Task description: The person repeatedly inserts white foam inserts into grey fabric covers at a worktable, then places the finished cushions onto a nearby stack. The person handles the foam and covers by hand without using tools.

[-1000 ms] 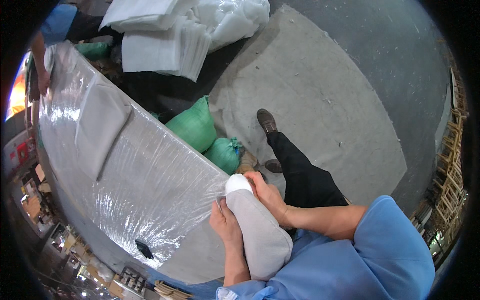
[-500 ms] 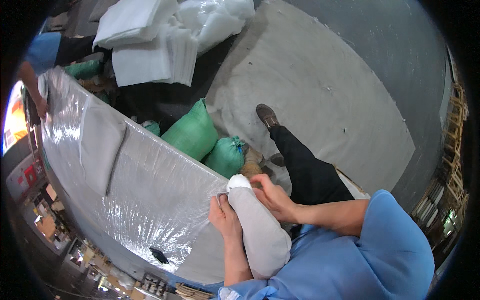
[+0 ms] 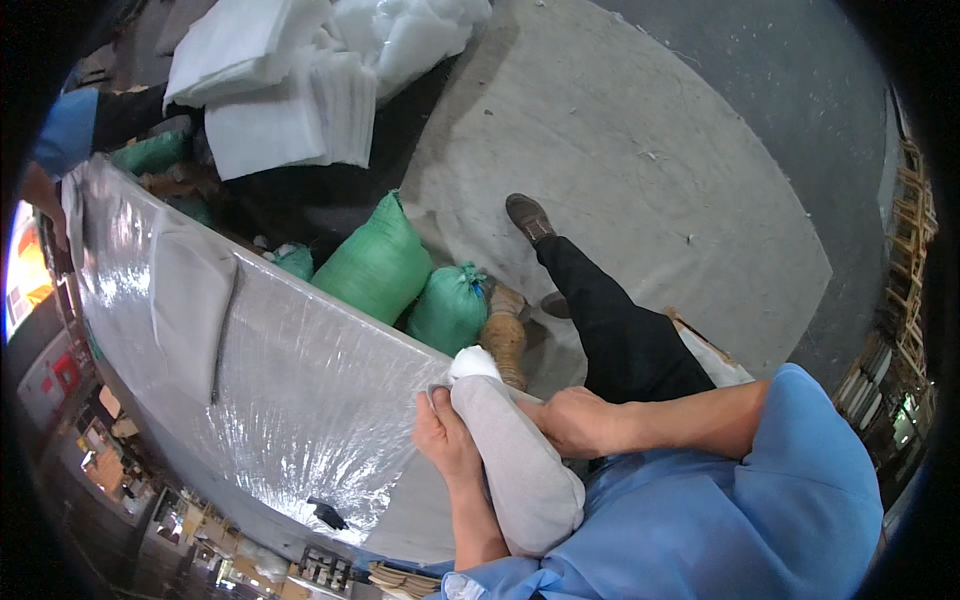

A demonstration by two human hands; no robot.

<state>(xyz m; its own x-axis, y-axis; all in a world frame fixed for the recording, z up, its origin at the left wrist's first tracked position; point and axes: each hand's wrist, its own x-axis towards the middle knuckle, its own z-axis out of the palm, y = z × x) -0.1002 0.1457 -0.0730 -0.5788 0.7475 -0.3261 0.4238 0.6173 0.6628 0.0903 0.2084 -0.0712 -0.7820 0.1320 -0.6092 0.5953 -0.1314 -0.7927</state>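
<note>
A long, stuffed grey cloth cushion [image 3: 520, 470] lies against my body, its narrow end pointing away from me. White fluffy filling [image 3: 473, 365] bulges from that far end. My left hand [image 3: 447, 440] is closed on the grey cloth edge at the cushion's left side, close to the filling. On the other side, my right hand [image 3: 580, 422] is curled into a fist close against the cushion. The cushion partly hides its fingertips, and I cannot make out what they hold.
A table [image 3: 290, 400] covered in shiny clear film stands at left, with a folded grey cloth [image 3: 190, 310] on it. Green sacks [image 3: 375, 262] sit beyond its edge. White padding sheets [image 3: 290, 115] are piled farther off. A co-worker's arm [image 3: 45, 200] shows at far left.
My right hand has drawn back from the filling end toward the right, and its fingers have curled in. The left hand keeps its hold. The view has shifted slightly.
</note>
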